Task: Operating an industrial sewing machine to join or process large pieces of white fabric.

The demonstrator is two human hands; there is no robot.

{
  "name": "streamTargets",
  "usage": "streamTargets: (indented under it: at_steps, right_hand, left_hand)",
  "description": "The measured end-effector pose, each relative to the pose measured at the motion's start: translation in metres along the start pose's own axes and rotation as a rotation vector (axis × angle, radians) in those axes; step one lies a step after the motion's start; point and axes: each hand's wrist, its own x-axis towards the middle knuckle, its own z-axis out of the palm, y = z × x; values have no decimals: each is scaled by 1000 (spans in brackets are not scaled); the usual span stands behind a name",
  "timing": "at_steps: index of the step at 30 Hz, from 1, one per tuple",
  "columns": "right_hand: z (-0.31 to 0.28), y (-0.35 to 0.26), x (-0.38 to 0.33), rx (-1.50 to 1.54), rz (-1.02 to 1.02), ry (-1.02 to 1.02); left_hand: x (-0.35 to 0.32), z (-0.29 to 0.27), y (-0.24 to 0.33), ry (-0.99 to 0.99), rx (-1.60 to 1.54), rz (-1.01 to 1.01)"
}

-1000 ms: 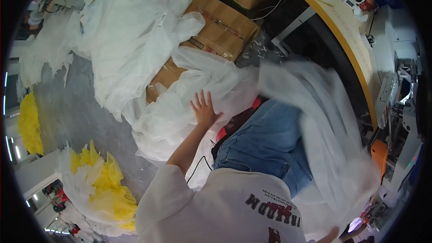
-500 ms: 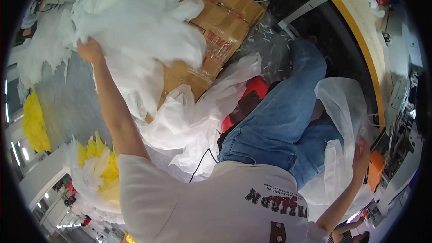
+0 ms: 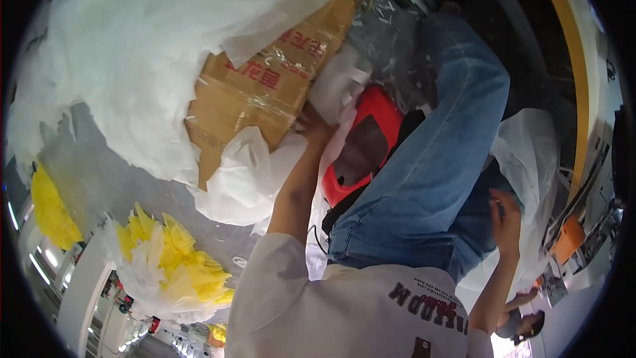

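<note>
**A:** Head view shows the left hand (image 3: 313,126) reaching up along the lower edge of the cardboard box (image 3: 265,86), fingers curled into the white cloth (image 3: 245,172) bunched just below that box. Whether it has truly pinched the cloth I cannot tell; the fingers are half buried.

**B:** And the other one?

**A:** The right hand (image 3: 507,215) sits well to the right of the box, past the jeans-clad leg (image 3: 430,166), closed on the edge of a second sheet of white cloth (image 3: 530,152) draped by the knee.

**B:** What else lies about the box?

**A:** A big heap of white fabric (image 3: 139,53) spills over its top and left side. A red stool (image 3: 361,146) stands just right of it, touching the cloth. Yellow fabric (image 3: 169,258) lies below and left of the box on the grey floor (image 3: 106,179).

**B:** What could go wrong?

**A:** I'd judge that a pull on the cloth could snag it on the box corner or the stool's edge, or drag the heap above down with it. The dark cable (image 3: 318,238) by the stool could catch too.

**B:** Any open room?

**A:** Only the floor strip left and below the box; to its right the leg, the stool and the yellow-edged desk (image 3: 578,93) hem things in.
</note>
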Motion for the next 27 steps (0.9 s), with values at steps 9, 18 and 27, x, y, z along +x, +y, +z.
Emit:
streamTargets:
  at_steps: [9, 18, 27]
  right_hand:
    - [16, 30, -16, 22, 305, -92]
    - [42, 19, 3, 20, 144, -163]
    - [61, 22, 20, 73, -49, -174]
  left_hand:
    - [99, 228, -92, -456, -378, 363]
    - [-14, 51, -178, -574, -886, 44]
    - [-47, -414, -378, 508, -77, 31]
